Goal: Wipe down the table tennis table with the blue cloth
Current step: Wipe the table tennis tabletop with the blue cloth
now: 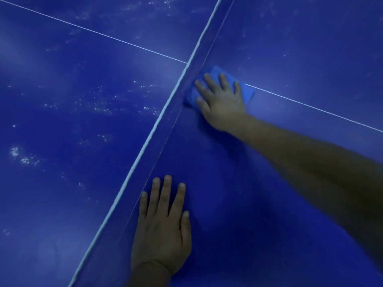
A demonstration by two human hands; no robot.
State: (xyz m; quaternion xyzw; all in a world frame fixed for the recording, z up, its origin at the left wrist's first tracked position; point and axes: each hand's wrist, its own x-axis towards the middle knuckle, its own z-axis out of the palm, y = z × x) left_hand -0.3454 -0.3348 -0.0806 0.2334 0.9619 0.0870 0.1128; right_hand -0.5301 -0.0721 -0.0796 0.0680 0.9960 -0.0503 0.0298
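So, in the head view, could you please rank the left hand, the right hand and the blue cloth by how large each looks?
1. Left hand: largest, though it is nearer the camera.
2. Right hand: smaller, being farther off.
3. Blue cloth: smallest as seen, but the right hand covers most of it, so its full size is unsure.

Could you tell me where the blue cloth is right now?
In the head view, the blue cloth lies under the right hand, beside the net on the white centre line.

Cloth (217, 83) on table (290, 48), beside net (165, 112)
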